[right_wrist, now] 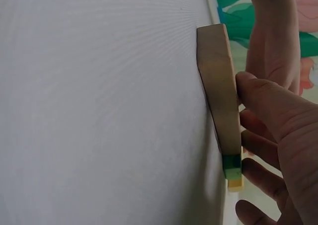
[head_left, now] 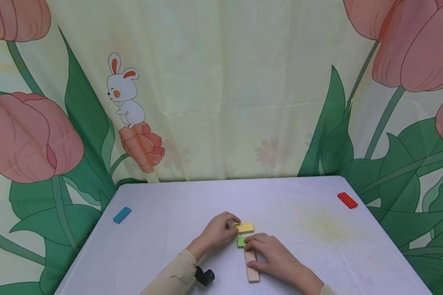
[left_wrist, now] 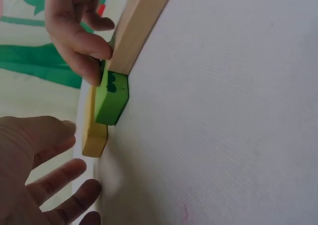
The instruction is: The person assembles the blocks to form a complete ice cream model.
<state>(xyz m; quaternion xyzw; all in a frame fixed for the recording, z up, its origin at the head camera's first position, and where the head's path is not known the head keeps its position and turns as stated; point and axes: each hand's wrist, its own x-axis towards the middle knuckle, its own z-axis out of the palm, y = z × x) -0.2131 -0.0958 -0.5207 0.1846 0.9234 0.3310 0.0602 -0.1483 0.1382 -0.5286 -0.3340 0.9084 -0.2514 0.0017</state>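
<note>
A long, bare wooden block [head_left: 252, 268] lies on the table with a short green block [head_left: 240, 242] set against its far end. Over these two is my right hand [head_left: 275, 256], its thumb touching the wooden block and its fingertips resting at the green one. Part of the green block is hidden under those fingers. Just beyond it lies a yellow block [head_left: 246, 228]. My left hand [head_left: 218, 230] is beside the yellow block's left end, fingers loosely bent. In the left wrist view, a gap shows between the left fingers and the yellow block [left_wrist: 94, 135].
A blue block [head_left: 122, 215] lies near the table's left edge, and a red block [head_left: 347, 200] near the right edge. The white-covered table [head_left: 162, 237] ends at a curtain [head_left: 221, 82] printed with tulips. A black device [head_left: 205, 277] is at the left wrist.
</note>
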